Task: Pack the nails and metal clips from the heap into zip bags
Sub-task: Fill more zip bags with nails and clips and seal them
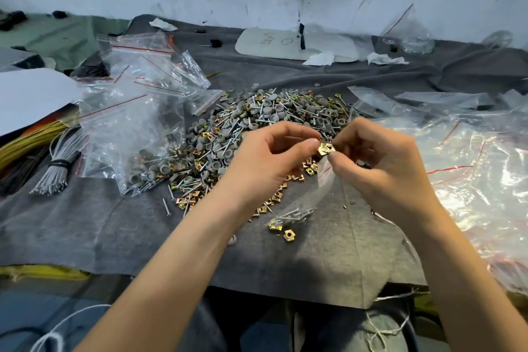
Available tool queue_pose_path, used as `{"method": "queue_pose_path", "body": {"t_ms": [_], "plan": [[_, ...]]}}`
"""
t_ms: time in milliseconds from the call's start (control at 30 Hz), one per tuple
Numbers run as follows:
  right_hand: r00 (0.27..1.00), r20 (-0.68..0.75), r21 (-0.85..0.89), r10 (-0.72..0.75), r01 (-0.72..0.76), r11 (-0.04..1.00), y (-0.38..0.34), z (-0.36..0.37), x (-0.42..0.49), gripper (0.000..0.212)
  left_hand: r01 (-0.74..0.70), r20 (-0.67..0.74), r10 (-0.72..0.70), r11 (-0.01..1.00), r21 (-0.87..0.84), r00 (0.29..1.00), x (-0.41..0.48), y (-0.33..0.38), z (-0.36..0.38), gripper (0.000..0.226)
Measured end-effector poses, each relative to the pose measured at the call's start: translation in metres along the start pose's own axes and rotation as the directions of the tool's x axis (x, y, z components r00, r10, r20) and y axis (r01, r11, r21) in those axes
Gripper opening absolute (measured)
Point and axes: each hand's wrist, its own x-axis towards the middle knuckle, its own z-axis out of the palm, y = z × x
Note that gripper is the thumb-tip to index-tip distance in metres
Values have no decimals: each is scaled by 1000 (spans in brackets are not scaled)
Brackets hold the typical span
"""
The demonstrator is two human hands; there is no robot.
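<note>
A heap (257, 126) of nails, grey caps and gold metal clips lies on the grey cloth in the middle of the table. My left hand (265, 157) pinches a gold metal clip (325, 148) at its fingertips, right at the mouth of a small zip bag (308, 194). My right hand (383, 163) pinches the top edge of that bag. The bag hangs down to the cloth and holds a few nails and a clip at its bottom. Two loose clips (283, 231) lie just below it.
Empty and partly filled zip bags (134, 111) pile up at the left. More clear bags (471, 168) cover the right side. Grey and yellow wire bundles (54, 168) lie at far left. A white board (288, 43) and tissue scraps sit by the wall.
</note>
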Motion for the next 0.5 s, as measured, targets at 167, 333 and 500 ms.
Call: {"method": "queue_pose_path", "body": {"t_ms": [167,333,500], "plan": [[997,-23,47,69,-68,997,-3,1,1,13,-147,3,147,986,82,989,-4,2,4,14],[988,-64,148,141,-130,980,-6,-1,3,13,-137,-122,134,990,-18,983,-4,0,7,14],[926,6,685,377,-279,673,10,-19,-6,8,98,-150,-277,712,-695,949,-1,-9,-22,13]]}}
